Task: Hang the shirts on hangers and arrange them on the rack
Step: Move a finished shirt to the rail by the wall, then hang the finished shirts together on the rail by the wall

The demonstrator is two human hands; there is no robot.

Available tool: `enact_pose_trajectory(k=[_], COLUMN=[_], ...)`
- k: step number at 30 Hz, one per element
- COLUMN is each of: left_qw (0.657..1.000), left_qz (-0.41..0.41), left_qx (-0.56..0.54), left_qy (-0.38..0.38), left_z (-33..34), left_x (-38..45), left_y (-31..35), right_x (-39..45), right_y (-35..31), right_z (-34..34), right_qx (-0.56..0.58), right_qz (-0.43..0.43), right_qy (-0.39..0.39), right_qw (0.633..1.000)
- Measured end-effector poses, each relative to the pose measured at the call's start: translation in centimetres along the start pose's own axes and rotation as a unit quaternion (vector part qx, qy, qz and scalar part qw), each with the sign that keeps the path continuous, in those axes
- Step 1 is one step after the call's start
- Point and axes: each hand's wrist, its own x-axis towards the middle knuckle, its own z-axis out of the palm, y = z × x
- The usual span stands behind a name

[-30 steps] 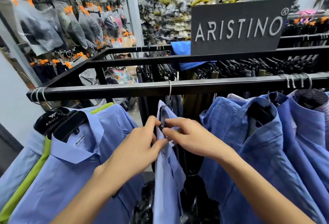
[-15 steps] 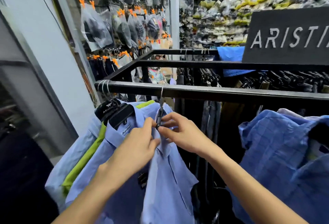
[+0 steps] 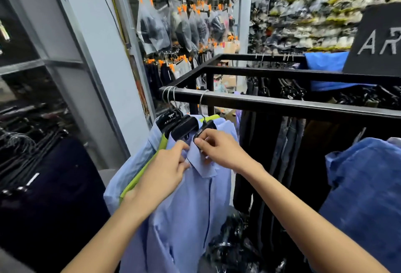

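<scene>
A light blue shirt (image 3: 195, 199) hangs on a black hanger (image 3: 205, 128) whose metal hook is over the black rack bar (image 3: 282, 103). My left hand (image 3: 167, 168) pinches the shirt's collar on its left side. My right hand (image 3: 219, 149) pinches the collar at the hanger's neck. Just to the left hang more shirts on black hangers (image 3: 173, 123), one light blue (image 3: 134, 168) and one lime green (image 3: 141, 175), pressed close against the held shirt.
Darker blue shirts (image 3: 364, 186) hang at the right end of the bar, with dark trousers (image 3: 288, 142) behind the gap. A black sign (image 3: 377, 40) stands on the rack. A glass partition (image 3: 65, 77) and dark clothes on hangers (image 3: 28, 164) stand to the left.
The held shirt has slid left along the bar until it sits against the shirts at the left end. My view has turned left with it; both hands stay on the collar.
</scene>
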Motion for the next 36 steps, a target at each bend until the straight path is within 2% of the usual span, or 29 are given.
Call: enact_pose_trajectory(k=[7,10,14,16,23,28,32,36], left_qw=[0.998,0.997,0.995,0.995,0.988,0.970,0.949,0.926], left_qz=[-0.057,-0.055,-0.041,-0.028,0.028,0.029,0.065,0.115], left_qx=[0.030,0.041,0.022,-0.009,-0.132,-0.239,-0.308,-0.344], left_qy=[0.011,0.028,0.093,0.097,0.069,0.036,-0.033,-0.104], left_z=[-1.3,-1.4,-1.3,-1.0,3.1,7.0,10.0,12.9], left_x=[-0.2,-0.5,-0.9,-0.9,-0.4,0.2,0.6,1.1], left_y=[-2.5,-3.1,-2.4,-1.4,3.3,5.9,9.2,12.3], right_x=[2.9,2.9,0.9,-0.5,-6.4,-10.3,-13.8,-17.1], right_y=[-1.3,-1.1,0.4,1.4,4.5,6.8,8.3,9.9], right_z=[3.4,4.1,5.0,5.4,3.7,1.5,-0.1,-2.2], right_qx=[-0.042,-0.031,0.060,0.110,0.192,0.153,0.147,0.114], right_qz=[-0.026,-0.024,-0.026,-0.037,-0.033,-0.005,0.032,0.075], right_qy=[0.020,0.047,0.093,0.126,0.248,0.303,0.339,0.416], right_qw=[0.999,0.998,0.994,0.985,0.949,0.940,0.929,0.899])
